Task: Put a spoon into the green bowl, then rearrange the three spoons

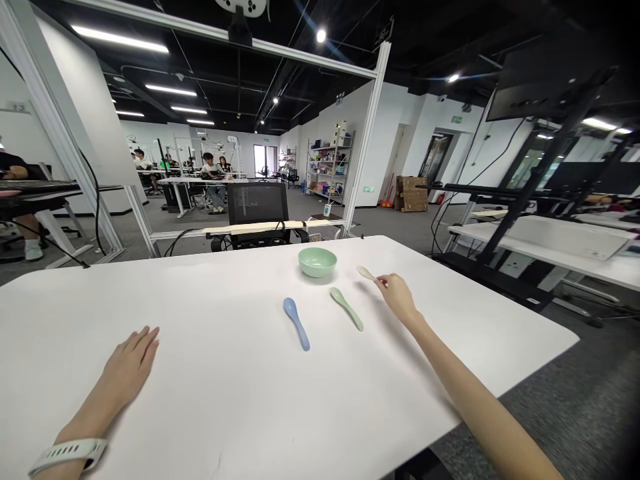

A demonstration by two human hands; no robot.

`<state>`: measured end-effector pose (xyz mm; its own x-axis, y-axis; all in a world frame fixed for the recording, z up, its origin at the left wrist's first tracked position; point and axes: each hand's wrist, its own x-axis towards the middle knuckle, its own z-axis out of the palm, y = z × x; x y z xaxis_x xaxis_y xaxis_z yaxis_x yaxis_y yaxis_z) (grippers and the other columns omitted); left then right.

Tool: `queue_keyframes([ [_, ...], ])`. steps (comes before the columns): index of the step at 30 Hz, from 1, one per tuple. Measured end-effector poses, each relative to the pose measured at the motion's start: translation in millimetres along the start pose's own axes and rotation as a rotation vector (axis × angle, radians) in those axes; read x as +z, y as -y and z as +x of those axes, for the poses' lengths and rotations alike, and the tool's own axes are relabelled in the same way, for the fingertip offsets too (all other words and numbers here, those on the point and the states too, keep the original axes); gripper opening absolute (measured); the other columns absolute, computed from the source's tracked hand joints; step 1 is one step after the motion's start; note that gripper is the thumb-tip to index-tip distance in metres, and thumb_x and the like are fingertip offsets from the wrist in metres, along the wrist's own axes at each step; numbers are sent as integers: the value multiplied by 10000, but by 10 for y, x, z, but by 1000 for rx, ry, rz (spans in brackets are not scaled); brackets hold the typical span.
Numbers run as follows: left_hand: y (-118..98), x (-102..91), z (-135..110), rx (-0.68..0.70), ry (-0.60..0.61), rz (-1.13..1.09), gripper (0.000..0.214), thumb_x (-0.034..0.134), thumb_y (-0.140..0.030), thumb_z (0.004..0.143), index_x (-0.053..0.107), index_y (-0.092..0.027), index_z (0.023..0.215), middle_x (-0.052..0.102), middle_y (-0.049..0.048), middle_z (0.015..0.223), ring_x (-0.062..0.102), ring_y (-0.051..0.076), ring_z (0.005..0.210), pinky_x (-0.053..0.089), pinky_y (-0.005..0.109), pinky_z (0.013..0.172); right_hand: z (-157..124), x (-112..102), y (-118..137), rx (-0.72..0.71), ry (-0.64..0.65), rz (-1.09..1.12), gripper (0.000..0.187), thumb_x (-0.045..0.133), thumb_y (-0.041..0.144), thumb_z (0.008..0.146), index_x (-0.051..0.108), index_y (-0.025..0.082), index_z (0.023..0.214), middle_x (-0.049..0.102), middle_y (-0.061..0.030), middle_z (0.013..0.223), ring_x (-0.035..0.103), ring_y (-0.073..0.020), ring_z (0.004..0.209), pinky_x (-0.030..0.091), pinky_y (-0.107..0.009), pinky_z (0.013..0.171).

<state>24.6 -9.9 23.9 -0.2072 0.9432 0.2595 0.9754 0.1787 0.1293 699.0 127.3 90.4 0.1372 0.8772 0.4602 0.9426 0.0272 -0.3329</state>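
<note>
My right hand (397, 297) reaches across the far part of the white table (210, 300) and pinches the handle of a small beige plastic spoon (367, 273), whose bowl points to the left. Just left of that spoon is a pale green bowl (317, 261). A green plastic spoon (346, 308) and a blue plastic spoon (297, 324) lie nearer me, side by side and apart. My left hand (131, 365) rests flat on the tabletop with its fingers together, touching nothing else. A white band (67, 456) circles my left wrist.
A white metal frame (370, 133) rises beyond the table, with a black chair (257, 207) behind it. A white desk (540, 240) and black stand (540, 180) stand to the right. Farther back are shelves (330, 167), a wooden crate (411, 193) and seated people (213, 180).
</note>
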Motion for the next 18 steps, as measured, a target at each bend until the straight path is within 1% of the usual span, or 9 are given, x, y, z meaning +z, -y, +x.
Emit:
queue_keyframes([
  [2,6,-10,4,-2,-11,1,756,200,-410,986,595,-9,1492,579,231,1628,495,370,1558,378,531,1299,146,-50,279,-85,-4,-4,483,453,399,1090,858,137,1057,800,-224,1050,743,-333,946,526,-379,813],
  [4,18,-14,16,4,-22,-1,736,222,-410,985,617,-31,1477,602,226,1608,524,366,1536,408,537,1280,308,-50,583,-167,7,-26,438,475,345,1085,864,145,1076,801,-216,1065,737,-331,994,526,-373,851],
  [7,35,-9,36,13,-16,0,737,230,-428,981,646,-53,1461,621,221,1592,546,374,1518,437,545,1260,538,43,1012,-241,71,-97,354,548,306,1059,875,170,1068,811,-210,1089,735,-335,1051,535,-371,892],
  [10,36,3,41,14,-22,5,755,216,-441,976,654,-63,1461,634,211,1582,555,362,1512,440,526,1260,720,178,1340,-245,150,-178,316,570,244,1045,871,149,1064,810,-234,1134,738,-351,1109,538,-389,937],
  [13,32,9,32,20,-57,2,715,256,-432,969,685,-100,1434,671,200,1543,595,353,1471,474,525,1229,846,303,1535,-230,193,-211,271,615,224,1023,863,125,1067,812,-257,1106,742,-365,1133,542,-399,948],
  [18,45,12,23,42,-96,0,679,291,-419,957,719,-124,1394,703,195,1504,626,350,1431,507,533,1190,924,463,1652,-203,235,-226,220,673,211,989,851,91,1036,813,-276,1058,751,-368,1115,541,-388,920],
])
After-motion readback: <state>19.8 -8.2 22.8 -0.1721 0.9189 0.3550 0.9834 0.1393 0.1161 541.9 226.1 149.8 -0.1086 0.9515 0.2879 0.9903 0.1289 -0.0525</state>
